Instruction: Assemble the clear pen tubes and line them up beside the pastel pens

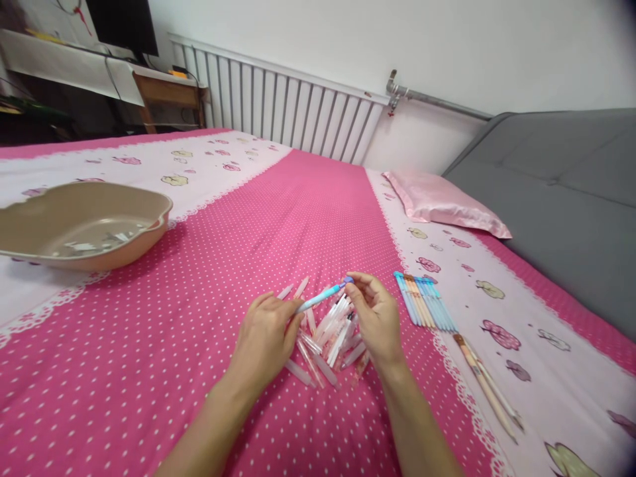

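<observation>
A light blue pen (320,297) is held between my two hands, tilted up toward the right. My left hand (268,334) is closed around its lower end. At the upper end, the fingers of my right hand (375,318) pinch a small purple-blue piece on the pen's tip. Beneath my hands, a loose heap of pink and clear pen parts (328,338) lies on the bedspread, partly hidden by my fingers. Right of my right hand, several blue and orange pens (424,301) lie side by side in a row. Two brown-topped pens (484,384) lie below that row.
A beige plastic basin (163,215) with some small pieces in it sits on the pink dotted bedspread (199,318) at left. A pink pillow (442,202) rests by the grey headboard (556,179). Behind the bed are a white radiator (278,99) and a desk with a monitor (124,26).
</observation>
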The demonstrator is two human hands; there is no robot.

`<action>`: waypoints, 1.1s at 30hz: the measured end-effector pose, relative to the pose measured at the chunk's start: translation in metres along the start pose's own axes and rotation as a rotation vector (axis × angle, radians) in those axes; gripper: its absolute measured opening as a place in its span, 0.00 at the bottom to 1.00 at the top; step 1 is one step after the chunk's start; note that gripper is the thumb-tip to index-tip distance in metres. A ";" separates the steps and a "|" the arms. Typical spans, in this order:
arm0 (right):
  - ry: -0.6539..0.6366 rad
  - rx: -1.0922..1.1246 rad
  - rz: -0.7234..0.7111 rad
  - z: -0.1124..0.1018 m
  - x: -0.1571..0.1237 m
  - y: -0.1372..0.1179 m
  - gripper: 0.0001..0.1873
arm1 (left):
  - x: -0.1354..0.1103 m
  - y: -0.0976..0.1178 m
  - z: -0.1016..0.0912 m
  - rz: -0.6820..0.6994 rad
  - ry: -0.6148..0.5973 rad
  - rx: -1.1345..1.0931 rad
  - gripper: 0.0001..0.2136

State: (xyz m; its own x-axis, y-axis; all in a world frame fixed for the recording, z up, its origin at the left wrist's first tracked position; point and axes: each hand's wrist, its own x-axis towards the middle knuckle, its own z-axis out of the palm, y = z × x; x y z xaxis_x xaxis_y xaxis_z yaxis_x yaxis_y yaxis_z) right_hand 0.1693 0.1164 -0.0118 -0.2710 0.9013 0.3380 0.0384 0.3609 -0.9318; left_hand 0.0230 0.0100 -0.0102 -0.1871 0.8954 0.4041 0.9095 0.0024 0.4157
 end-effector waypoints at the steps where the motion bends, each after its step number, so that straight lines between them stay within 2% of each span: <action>1: -0.003 -0.001 0.005 0.000 0.000 0.000 0.14 | 0.000 0.000 0.000 0.002 -0.001 0.000 0.11; 17: -0.030 0.004 0.043 0.001 -0.001 0.000 0.15 | 0.000 0.000 0.002 -0.012 -0.002 -0.050 0.11; 22: -0.049 -0.056 0.007 0.001 -0.003 -0.005 0.15 | -0.001 0.000 0.002 -0.024 -0.003 -0.046 0.12; 29: -0.182 -0.075 -0.108 0.003 -0.009 -0.016 0.23 | -0.003 -0.001 0.003 -0.072 0.022 -0.097 0.11; 33: -0.234 -0.051 -0.126 0.006 -0.013 -0.021 0.29 | -0.004 0.001 0.003 -0.138 0.002 -0.229 0.10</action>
State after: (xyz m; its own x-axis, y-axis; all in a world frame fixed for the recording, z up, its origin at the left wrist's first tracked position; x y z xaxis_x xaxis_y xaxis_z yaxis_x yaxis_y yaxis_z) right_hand 0.1665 0.0955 0.0025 -0.4913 0.7710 0.4052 0.0368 0.4832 -0.8747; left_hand 0.0260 0.0078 -0.0133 -0.3048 0.8927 0.3321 0.7675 0.0238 0.6406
